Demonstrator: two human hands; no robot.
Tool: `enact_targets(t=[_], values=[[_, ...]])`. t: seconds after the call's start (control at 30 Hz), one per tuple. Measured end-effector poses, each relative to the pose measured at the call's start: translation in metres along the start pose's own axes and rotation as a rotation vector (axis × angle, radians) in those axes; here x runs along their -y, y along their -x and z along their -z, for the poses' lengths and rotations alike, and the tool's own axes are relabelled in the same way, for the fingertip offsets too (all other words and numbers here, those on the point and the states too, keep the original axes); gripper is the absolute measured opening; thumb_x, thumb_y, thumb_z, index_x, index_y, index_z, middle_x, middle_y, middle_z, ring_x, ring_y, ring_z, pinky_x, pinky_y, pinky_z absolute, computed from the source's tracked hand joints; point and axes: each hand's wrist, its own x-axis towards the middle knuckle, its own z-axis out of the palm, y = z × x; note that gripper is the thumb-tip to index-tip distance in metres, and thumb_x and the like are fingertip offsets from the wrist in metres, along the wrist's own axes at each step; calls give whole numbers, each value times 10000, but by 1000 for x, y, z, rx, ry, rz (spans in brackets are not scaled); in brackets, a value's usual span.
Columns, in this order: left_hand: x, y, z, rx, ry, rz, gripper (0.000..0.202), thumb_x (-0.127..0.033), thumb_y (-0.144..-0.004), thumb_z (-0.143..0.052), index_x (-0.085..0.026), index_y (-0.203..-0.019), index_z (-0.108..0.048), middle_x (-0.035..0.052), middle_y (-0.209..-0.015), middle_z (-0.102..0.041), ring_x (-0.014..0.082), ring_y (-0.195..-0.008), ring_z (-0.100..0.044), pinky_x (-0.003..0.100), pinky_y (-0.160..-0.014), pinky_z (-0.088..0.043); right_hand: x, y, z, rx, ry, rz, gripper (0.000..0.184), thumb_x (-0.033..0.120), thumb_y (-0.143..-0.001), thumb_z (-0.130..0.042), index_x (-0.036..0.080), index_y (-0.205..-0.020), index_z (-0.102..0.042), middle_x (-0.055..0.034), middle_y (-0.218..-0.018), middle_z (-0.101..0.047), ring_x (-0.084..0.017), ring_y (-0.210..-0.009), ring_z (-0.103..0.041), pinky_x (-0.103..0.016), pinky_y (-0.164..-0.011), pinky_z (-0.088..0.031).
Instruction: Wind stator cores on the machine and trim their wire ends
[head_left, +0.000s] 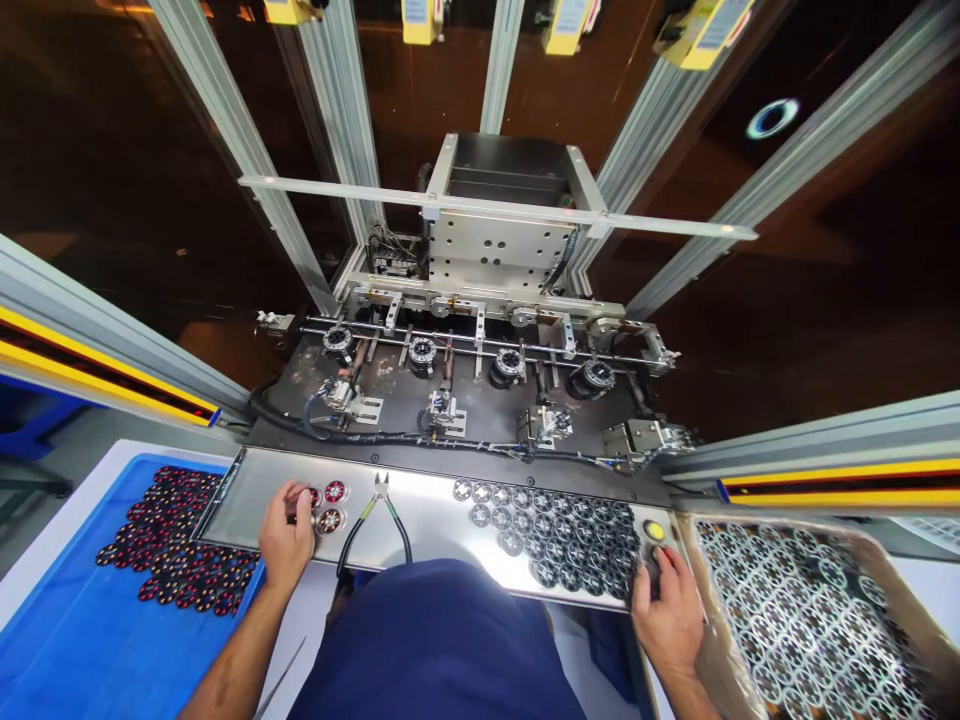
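Observation:
My left hand (285, 540) is at the left part of the metal tray (442, 530), its thumb and fingers closed around a dark round part (293, 508), mostly hidden. Beside it lie a few small red-and-black round parts (331, 520). A pair of cutting pliers (381, 490) lies right of them, handles spread toward me. My right hand (670, 610) is at the tray's right end, thumb and fingers apart, touching a small control box with a yellow button (655, 530). Left of that hand, several rows of black-and-silver round parts (574, 535) cover the tray.
A blue bin (67, 620) on the left holds many red-and-black parts. To the right, a plastic-lined box (720, 600) holds silver round parts. Ahead is a machine bed (397, 400) with several round fixtures (508, 367). Yellow light-curtain bars (847, 482) flank both sides.

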Motion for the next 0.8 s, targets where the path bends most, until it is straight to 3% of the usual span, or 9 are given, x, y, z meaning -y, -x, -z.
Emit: enact_targets(t=[0.8], values=[[-1, 0, 1, 2, -13, 21, 465, -495, -889, -476, -163, -1196, -584, 114, -1016, -723, 265, -936, -673, 420, -906, -504, 6, -3, 3, 1, 12, -6, 454, 402, -941, -434, 64, -1195, -602, -217, -1209, -596, -335, -1104, -570, -486, -929, -478]])
